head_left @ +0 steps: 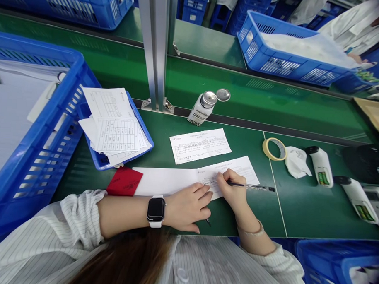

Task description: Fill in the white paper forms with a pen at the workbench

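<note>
A black pen point(253, 186) is gripped in my right hand point(233, 189), which rests on a printed form point(238, 168). My left hand point(185, 206) lies flat along the form's lower edge, fingers spread, with a watch on the wrist. A small dark tip point(208, 221) pokes out from under it; I cannot make out what it belongs to. Blank white paper point(166, 178) extends left from the form to a red sheet point(125, 181). Just above lies a second filled-in form point(200, 147) with handwriting on it.
Left stands a blue tray point(148, 134) of papers beside a large blue crate point(70, 92). A white dispenser bottle point(201, 109) with its lid up stands by the metal post point(157, 45). Tape point(266, 151), crumpled tissue point(297, 162) and handheld thermometer-like devices point(321, 167) lie right.
</note>
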Available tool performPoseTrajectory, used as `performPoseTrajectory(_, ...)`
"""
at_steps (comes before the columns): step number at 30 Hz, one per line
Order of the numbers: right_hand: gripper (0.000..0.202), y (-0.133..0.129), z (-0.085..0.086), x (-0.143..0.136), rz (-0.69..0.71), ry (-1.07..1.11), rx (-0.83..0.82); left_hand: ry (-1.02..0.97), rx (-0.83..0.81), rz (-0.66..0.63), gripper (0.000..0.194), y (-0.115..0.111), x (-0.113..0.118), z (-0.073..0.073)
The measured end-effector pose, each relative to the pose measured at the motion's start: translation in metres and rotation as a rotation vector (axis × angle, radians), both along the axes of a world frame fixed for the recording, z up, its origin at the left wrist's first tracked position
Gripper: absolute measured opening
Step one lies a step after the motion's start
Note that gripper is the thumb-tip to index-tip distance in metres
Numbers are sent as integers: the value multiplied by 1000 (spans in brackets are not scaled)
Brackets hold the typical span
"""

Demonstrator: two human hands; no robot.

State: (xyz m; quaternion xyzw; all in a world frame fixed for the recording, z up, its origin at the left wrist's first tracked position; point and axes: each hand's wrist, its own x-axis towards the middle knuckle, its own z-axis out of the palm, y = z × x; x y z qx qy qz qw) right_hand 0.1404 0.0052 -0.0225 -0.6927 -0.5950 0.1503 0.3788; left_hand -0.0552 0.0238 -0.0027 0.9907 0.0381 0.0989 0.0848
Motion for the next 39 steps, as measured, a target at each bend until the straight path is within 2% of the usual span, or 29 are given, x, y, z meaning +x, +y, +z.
performPoseTrajectory(28, 36, -1, -1, 3, -12, 26, -35, -14, -13, -1, 49, 0, 1, 0)
performPoseTrajectory(33, 36, -1, -2, 5, -27, 144, -46, -9, -18, -3, 49, 0, 0, 0)
performPoseTrajectory(39, 36, -1, -1, 5, -40, 45, -21, 12, -18, 1, 49, 0, 1, 1)
